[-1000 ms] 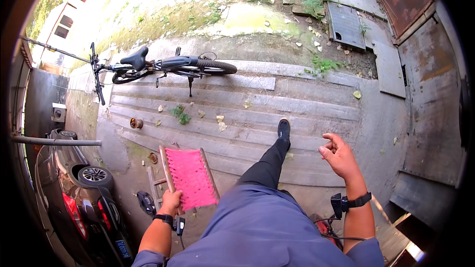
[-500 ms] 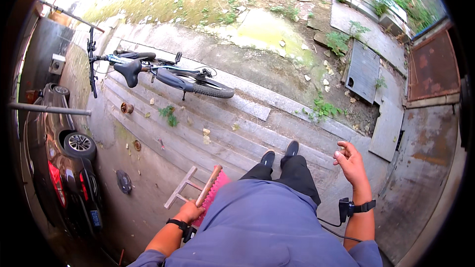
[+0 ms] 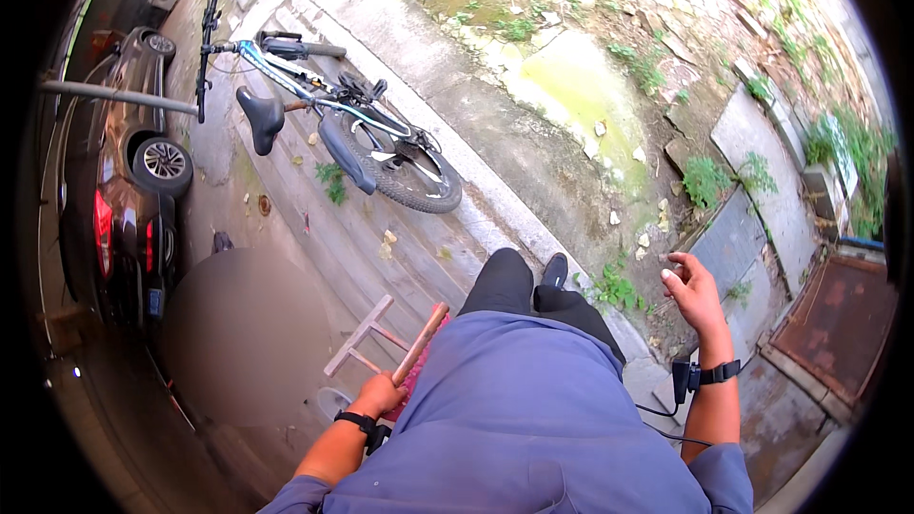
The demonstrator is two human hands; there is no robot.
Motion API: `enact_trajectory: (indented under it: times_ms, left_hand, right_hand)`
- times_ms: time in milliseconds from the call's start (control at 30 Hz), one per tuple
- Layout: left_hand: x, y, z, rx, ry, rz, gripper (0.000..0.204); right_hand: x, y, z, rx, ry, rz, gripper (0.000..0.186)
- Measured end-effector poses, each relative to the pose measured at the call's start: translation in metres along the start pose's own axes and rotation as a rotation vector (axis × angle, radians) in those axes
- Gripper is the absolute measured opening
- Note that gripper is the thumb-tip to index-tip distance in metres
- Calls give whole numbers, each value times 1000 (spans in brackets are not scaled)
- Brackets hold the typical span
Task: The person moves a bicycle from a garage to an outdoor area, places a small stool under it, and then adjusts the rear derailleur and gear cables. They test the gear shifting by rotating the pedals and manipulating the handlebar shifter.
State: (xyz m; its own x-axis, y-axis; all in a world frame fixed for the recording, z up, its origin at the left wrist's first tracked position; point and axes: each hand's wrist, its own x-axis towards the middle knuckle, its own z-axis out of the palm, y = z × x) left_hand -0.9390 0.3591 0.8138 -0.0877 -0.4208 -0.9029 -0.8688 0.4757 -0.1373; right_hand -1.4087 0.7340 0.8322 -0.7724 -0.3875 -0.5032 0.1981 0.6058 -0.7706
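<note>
Down by my left side, my left hand [image 3: 381, 394] is closed around a wooden bar of a small folding stool [image 3: 419, 347]. The stool has a pale wooden frame and a red-pink seat, partly hidden behind my shirt. Out to my right, my right hand [image 3: 699, 299] hangs in the air with its fingers loosely bent and apart, holding nothing. A dark strap with a small device sits on each wrist, and a cable runs from the right one.
A bicycle [image 3: 328, 114] with a black saddle stands on the steps ahead left. Beyond it, a brown car [image 3: 119, 200] is parked. Weeds [image 3: 617, 287], loose stones and a grey slab [image 3: 725, 243] lie to the right. A rusty panel [image 3: 838, 324] stands far right.
My view has swung round and the bicycle now looks larger. One of my knees has come up, as in a stride. Both hands keep much the same pose, the left still gripping the folding stool.
</note>
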Motion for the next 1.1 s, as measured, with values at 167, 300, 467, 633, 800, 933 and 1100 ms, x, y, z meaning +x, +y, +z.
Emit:
enact_trajectory:
  times_ms: [167,300,467,633,800,933,1100]
  left_hand:
    - [10,66,5,-264,-77,5,47]
    - [56,110,13,-446,-136,14,44]
    - [111,172,30,-1122,-276,-136,37]
    - [85,244,-36,-891,-212,-1,32]
    - [75,328,-98,-842,-172,-81,31]
    - [77,408,-144,-956,-159,-158,33]
    - [90,512,-131,-1085,-55,-103,32]
  right_hand:
    - [115,-40,-2,-333,-278,-3,41]
    - [194,-73,14,-686,-689,54,46]
    - [290,-117,16,-1050,-970,68,56]
    - [376,-197,19,-1149,-1045,-81,42]
    - [478,-238,32,-1179,-1267,-167,29]
    - [568,-280,39,-1204,-1422,-138,25]
    - [660,-312,26,-1243,-1490,-128,27]
